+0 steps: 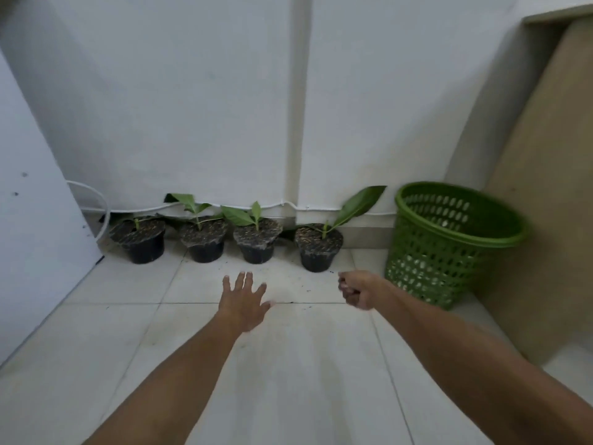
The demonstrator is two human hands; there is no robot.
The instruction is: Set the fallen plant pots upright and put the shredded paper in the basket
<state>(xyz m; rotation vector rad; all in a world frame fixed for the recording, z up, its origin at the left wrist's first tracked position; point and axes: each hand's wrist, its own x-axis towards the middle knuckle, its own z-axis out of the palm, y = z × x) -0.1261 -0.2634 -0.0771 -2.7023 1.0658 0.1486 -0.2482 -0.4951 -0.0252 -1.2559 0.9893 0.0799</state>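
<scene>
Several black plant pots stand upright in a row along the white wall, each with soil and a small green seedling: the leftmost pot [141, 240], two in the middle [202, 240] [256, 242], and the rightmost pot [318, 248]. A green perforated basket [449, 242] stands to the right of them; white shreds show through its lower holes. My left hand [242, 298] hovers over the floor tiles in front of the pots, palm down, fingers spread. My right hand [357, 289] is closed in a fist near the rightmost pot, left of the basket; I cannot see anything in it.
A brown board [545, 187] leans against the wall behind the basket. A white cable [96, 200] runs along the wall base behind the pots. A white panel [35, 220] stands at the left. Dark soil crumbs dot the tiles [308, 303].
</scene>
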